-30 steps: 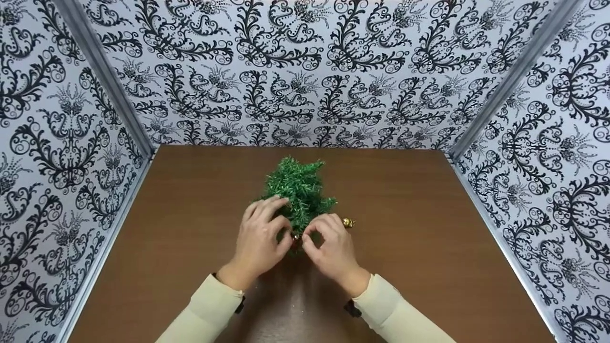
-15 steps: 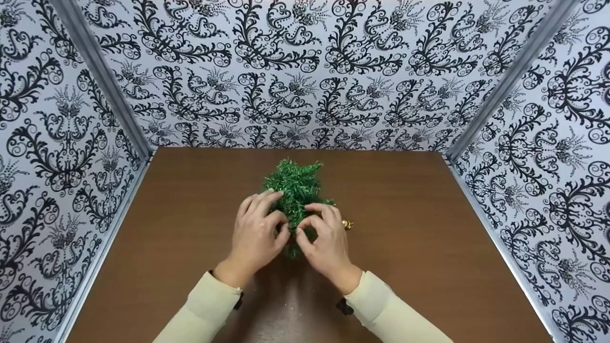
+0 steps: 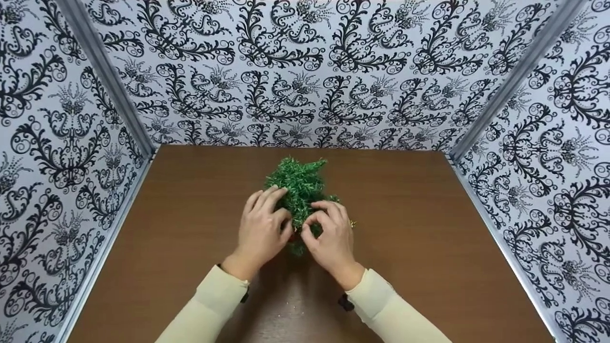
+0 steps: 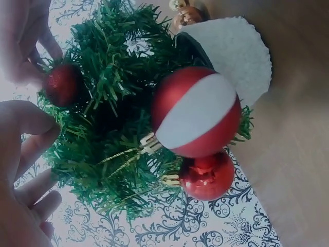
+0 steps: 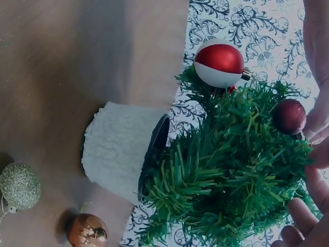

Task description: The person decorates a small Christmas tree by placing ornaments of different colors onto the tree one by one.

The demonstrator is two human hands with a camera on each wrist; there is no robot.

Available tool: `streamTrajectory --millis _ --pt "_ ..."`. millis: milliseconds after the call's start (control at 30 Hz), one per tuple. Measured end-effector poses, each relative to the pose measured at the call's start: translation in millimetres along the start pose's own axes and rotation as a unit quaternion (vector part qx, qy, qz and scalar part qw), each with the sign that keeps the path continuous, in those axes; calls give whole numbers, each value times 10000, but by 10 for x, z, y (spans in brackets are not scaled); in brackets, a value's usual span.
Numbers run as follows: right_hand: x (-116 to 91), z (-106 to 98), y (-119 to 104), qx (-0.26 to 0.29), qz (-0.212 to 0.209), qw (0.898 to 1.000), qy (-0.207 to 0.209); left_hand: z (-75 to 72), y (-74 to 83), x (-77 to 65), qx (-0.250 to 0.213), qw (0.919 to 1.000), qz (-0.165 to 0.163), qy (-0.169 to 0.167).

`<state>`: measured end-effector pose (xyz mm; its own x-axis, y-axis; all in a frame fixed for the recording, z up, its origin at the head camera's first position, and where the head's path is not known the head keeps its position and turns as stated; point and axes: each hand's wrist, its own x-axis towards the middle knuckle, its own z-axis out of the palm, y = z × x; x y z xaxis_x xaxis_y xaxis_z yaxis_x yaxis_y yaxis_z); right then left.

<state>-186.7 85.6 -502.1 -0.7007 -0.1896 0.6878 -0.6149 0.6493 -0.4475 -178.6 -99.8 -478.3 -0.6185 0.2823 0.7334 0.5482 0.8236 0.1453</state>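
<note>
A small artificial Christmas tree (image 3: 298, 186) stands in a fuzzy white pot (image 5: 123, 149). My left hand (image 3: 261, 228) and right hand (image 3: 332, 233) meet at the tree's near side, each with thumb and forefinger brought together. Between them hangs a dark red bauble (image 5: 289, 117), its cap close to the fingertips of both hands; they appear to pinch its loop, which is too fine to make out. Lower on the branches hang a red-and-white bauble (image 4: 198, 110) and a shiny red bauble (image 4: 209, 177), the former on a gold cord.
On the brown table (image 3: 405, 267) beside the pot lie a pale gold glitter bauble (image 5: 19, 185) and a copper bauble (image 5: 88, 231). Patterned walls (image 3: 305, 95) enclose the back and both sides of the table.
Both hands have stayed near the same branches with only small shifts. My right hand has risen slightly, its other fingers spread over the tree, and now covers most of the gold bauble behind it.
</note>
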Motion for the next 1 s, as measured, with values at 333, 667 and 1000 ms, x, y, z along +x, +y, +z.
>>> streamTrajectory --millis 333,667,1000 --pt "18 -69 -5 242 741 9956 -524 19 50 28 5 9999 -107 -108" --pt "40 -56 33 -587 137 9969 -503 48 37 -17 394 9989 -40 -266" --pt "47 -21 33 -328 75 9983 -476 15 39 -54 859 9949 268 -464"
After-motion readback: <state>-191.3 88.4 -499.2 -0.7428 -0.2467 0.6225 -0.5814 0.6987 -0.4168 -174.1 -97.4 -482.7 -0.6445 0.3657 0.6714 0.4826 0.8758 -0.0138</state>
